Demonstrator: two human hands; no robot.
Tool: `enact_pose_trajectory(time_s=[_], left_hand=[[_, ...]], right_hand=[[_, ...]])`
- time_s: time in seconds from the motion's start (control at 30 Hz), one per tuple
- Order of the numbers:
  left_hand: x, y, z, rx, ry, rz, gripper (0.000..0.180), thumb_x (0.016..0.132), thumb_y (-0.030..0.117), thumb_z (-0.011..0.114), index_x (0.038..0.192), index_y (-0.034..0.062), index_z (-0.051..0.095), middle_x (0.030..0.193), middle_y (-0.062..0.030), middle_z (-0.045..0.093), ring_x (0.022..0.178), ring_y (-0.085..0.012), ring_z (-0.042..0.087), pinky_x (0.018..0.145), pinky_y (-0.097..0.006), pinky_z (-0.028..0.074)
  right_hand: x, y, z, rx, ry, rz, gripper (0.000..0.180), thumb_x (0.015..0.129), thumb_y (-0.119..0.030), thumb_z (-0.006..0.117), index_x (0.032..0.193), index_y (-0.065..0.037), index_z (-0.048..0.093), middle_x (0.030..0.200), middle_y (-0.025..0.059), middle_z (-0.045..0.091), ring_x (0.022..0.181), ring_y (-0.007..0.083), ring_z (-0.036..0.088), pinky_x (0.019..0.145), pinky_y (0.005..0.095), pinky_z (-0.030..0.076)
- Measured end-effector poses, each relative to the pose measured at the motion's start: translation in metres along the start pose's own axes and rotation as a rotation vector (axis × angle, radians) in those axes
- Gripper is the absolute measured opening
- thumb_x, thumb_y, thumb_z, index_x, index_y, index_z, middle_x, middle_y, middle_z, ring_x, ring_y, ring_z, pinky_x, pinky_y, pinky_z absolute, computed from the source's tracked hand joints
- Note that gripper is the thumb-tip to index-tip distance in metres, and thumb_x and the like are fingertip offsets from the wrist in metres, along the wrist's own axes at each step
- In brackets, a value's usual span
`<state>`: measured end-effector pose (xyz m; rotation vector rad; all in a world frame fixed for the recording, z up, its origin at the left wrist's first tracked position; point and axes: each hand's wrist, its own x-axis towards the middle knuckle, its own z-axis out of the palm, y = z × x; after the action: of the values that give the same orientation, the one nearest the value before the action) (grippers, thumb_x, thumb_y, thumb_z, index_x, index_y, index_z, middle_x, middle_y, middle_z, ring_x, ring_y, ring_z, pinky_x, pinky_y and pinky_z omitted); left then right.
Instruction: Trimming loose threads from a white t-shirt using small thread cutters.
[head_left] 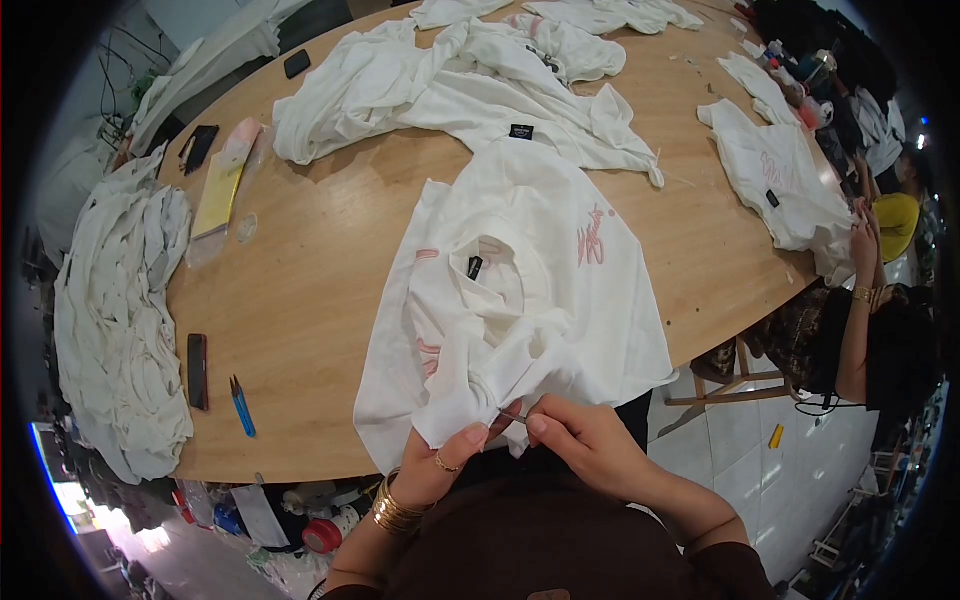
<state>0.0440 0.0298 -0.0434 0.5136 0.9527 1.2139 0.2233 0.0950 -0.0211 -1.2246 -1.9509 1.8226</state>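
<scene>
A white garment (610, 310) with pink lettering and a dark neck label lies over the near edge of the table in front of me. My left hand (440, 468), with a ring and gold bangles, is closed on a bunched fold at its near end. Close beside it, my right hand (585, 445) pinches a slender metal tool (514, 416) whose tip meets the cloth by my left fingers. Most of the tool is hidden in my fingers, so its exact kind does not show.
Blue thread snips (242, 406) and a dark narrow case (198, 372) lie left on the wooden table (310, 290). A heap of white cloth (125, 320) covers its left edge; more white garments (370, 85) lie at the far side. A co-worker (862, 250) handles another garment at the right.
</scene>
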Motion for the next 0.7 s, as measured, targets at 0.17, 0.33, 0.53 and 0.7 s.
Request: enact_pose_trajectory(time_s=[0.17, 0.33, 0.53, 0.7], left_hand=[[-0.001, -0.005, -0.007, 0.055, -0.005, -0.007, 0.060, 0.080, 0.014, 0.055, 0.131, -0.0068, 0.031, 0.123, -0.0201, 0.049, 0.113, -0.0325, 0.051, 0.099, -0.046, 0.039], [-0.003, -0.014, -0.013, 0.135, -0.021, 0.031, 0.034, 0.085, 0.013, 0.057, 0.115, -0.0004, 0.049, 0.092, -0.0007, 0.054, 0.082, -0.0087, 0.050, 0.074, -0.023, 0.042], [-0.001, -0.006, -0.004, 0.011, -0.003, -0.025, 0.062, 0.079, 0.012, 0.055, 0.133, -0.0043, 0.029, 0.130, -0.0158, 0.043, 0.120, -0.0298, 0.044, 0.100, -0.046, 0.038], [-0.001, -0.015, -0.015, 0.163, -0.013, -0.085, 0.059, 0.081, 0.011, 0.054, 0.133, -0.0044, 0.030, 0.129, -0.0172, 0.044, 0.120, -0.0308, 0.045, 0.098, -0.046, 0.040]], right_hand=[[0.001, 0.000, 0.002, 0.008, 0.018, -0.007, 0.032, 0.094, -0.033, 0.045, 0.093, -0.004, 0.056, 0.062, 0.0073, 0.054, 0.056, 0.0193, 0.052, 0.055, 0.0308, 0.042], [0.000, 0.000, 0.001, -0.003, 0.027, -0.004, 0.029, 0.093, -0.031, 0.049, 0.090, -0.003, 0.056, 0.063, 0.0062, 0.054, 0.054, 0.0181, 0.049, 0.054, 0.0294, 0.041], [0.003, -0.006, -0.002, -0.016, 0.275, -0.172, 0.022, 0.085, -0.024, 0.062, 0.096, -0.006, 0.055, 0.077, 0.0061, 0.061, 0.063, 0.0189, 0.059, 0.059, 0.0268, 0.046], [0.014, 0.021, 0.003, -0.329, 0.385, -0.469, 0.036, 0.066, 0.002, 0.065, 0.099, -0.008, 0.053, 0.081, 0.0045, 0.062, 0.064, 0.0209, 0.062, 0.052, 0.0275, 0.047]])
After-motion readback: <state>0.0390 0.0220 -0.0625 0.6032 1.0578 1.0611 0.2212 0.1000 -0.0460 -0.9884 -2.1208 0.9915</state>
